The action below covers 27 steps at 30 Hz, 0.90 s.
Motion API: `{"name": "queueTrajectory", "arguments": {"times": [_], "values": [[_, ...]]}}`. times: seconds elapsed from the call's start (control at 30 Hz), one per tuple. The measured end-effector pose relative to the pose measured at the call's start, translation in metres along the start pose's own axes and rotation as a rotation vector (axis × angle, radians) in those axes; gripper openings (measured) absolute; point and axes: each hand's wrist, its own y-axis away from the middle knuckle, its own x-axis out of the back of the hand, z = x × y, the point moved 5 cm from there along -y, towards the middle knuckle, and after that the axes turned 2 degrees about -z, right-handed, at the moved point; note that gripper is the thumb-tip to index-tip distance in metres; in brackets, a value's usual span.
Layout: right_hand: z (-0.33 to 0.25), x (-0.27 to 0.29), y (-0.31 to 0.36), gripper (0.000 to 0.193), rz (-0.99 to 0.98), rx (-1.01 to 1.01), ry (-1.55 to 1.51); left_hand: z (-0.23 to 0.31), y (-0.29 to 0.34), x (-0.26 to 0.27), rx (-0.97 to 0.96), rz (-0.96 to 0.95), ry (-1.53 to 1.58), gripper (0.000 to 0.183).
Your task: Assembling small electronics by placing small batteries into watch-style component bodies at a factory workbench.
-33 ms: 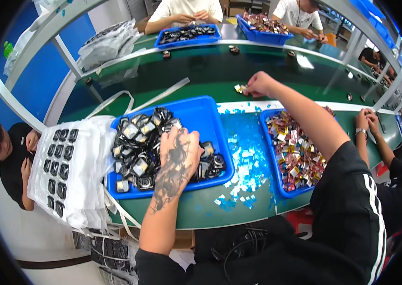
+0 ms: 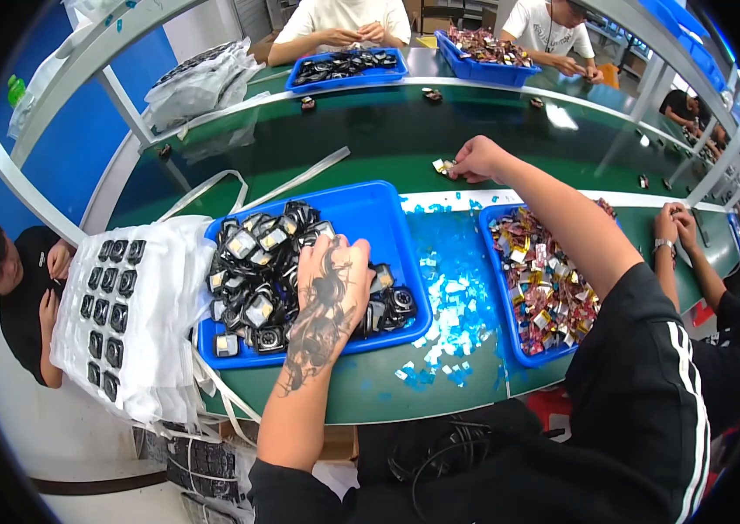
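My left hand point(image 2: 333, 284) reaches into a blue tray point(image 2: 366, 205) heaped with small black square watch-like housings point(image 2: 252, 249). Its fingers curl down among them, and the fingertips are hidden, so whatever they grip cannot be made out. Over the dark green belt point(image 2: 370, 153), my right hand point(image 2: 478, 162) pinches a small part with white and yellow tabs point(image 2: 441, 166) between thumb and fingers. Below that forearm stands a second blue tray point(image 2: 510, 327), full of small pink, gold and white pieces point(image 2: 545, 293).
Blue and white scraps point(image 2: 453, 319) litter the table between the trays. Stacked white sheets point(image 2: 147, 314) carrying black housings lie at left, beside a seated person point(image 2: 25, 297). Across the belt, two people work behind blue trays point(image 2: 345, 83). Another person's hands point(image 2: 671, 227) are at right.
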Motion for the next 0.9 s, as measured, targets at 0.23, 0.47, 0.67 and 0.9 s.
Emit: {"name": "queueTrajectory", "arguments": {"times": [0.23,0.47,0.67,0.9], "values": [[-0.004,0.022,0.005,0.024,0.027,-0.033,0.143,0.01,-0.018,0.018,0.079,0.256,0.48,0.013],[-0.026,0.065,0.078,0.018,-0.262,0.397,0.619,0.019,-0.02,-0.008,0.42,-0.105,1.756,0.013],[-0.014,0.03,0.153,0.022,-0.324,0.543,0.747,0.03,-0.016,-0.021,0.475,-0.147,1.96,0.013],[-0.019,0.049,0.178,0.016,-0.244,0.516,0.444,0.033,-0.014,-0.027,0.475,-0.211,1.93,0.018]]}}
